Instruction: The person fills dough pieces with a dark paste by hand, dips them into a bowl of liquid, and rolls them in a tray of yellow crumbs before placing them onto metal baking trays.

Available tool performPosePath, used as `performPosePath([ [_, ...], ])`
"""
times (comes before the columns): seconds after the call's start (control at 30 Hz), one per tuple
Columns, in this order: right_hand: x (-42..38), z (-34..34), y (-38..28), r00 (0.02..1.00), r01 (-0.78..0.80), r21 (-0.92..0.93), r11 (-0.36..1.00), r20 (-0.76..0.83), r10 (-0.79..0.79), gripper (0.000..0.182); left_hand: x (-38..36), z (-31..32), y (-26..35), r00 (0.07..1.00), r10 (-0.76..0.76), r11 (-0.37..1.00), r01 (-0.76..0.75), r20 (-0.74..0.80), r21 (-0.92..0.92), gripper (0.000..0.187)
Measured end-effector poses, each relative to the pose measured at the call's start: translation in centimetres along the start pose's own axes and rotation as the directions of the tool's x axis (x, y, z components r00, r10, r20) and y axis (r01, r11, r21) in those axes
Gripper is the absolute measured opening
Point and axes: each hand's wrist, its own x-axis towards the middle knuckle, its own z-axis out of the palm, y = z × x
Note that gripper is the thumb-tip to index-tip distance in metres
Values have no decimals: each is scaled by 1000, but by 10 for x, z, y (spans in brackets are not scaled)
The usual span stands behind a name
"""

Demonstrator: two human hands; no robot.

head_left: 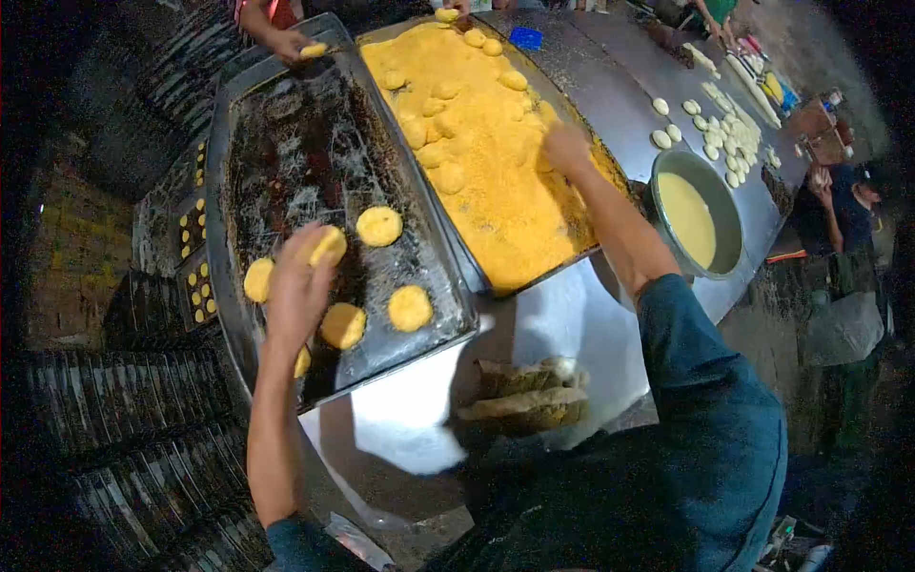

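Note:
My left hand (pixel 297 281) is over the dark baking tray (pixel 305 172), its fingers closed on a flat yellow crumb-coated dough round (pixel 329 245). Several similar rounds lie around it, among them one dough round (pixel 379 226) beyond the hand and another (pixel 410 308) near the tray's front corner. My right hand (pixel 567 150) reaches into the right side of a second tray filled with yellow crumbs (pixel 505 205). Its fingers point away and are hidden, so what it touches does not show. Several coated dough pieces (pixel 434 153) lie half-buried in these crumbs.
A grey bowl of pale yellow liquid (pixel 691 214) stands right of my right forearm. White dough balls (pixel 729 138) lie behind it. Another person's hand (pixel 286 43) holds a round over the dark tray's far end. A folded cloth (pixel 524 396) lies in front; stacked trays (pixel 143 410) stand left.

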Motion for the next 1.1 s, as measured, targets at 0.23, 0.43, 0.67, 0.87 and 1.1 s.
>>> performPosePath([
  [0.23, -62, 38, 54, 1000, -6, 418, 908, 15, 0, 39, 149, 154, 64, 952, 40, 940, -138, 302, 311, 27],
  [0.43, -99, 17, 81, 973, -231, 551, -802, 143, -182, 33, 181, 219, 56, 790, -334, 719, -139, 513, 681, 31],
  [0.67, -113, -8, 80, 922, -304, 772, -558, 90, -377, 41, 163, 214, 80, 809, -393, 705, -40, 437, 708, 30],
  [0.87, -91, 33, 73, 968, 214, 938, 274, -165, -190, 36, 152, 236, 60, 847, -307, 888, 92, 433, 450, 39],
  [1.1, -122, -21, 48, 963, -253, 938, -236, 220, -157, 41, 142, 213, 136, 768, -352, 346, 638, 535, -688, 51],
])
